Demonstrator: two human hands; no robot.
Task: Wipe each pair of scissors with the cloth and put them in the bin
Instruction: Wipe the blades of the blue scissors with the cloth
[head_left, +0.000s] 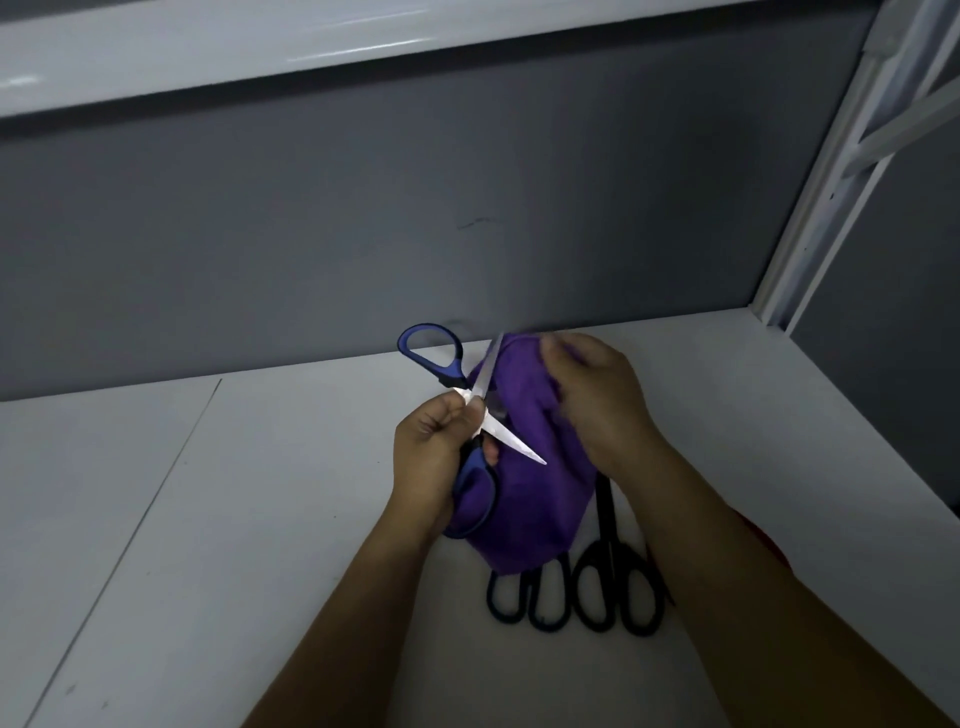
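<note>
Blue-handled scissors (434, 358) are held above the white table with their blades spread wide. My left hand (434, 457) grips them near the pivot and lower handle. My right hand (592, 395) holds a purple cloth (524, 499) bunched against one blade, whose tip pokes out at the cloth's top. The other blade points right, across the cloth. Below the cloth, two pairs of black-handled scissors (615, 587) lie side by side on the table, handles toward me, their blades partly hidden by the cloth and my right arm. No bin is in view.
The white table (260, 519) runs to a grey back wall (363, 234) and a grey right wall. A white metal frame post (831, 182) stands at the back right corner. A seam in the tabletop runs diagonally on the left.
</note>
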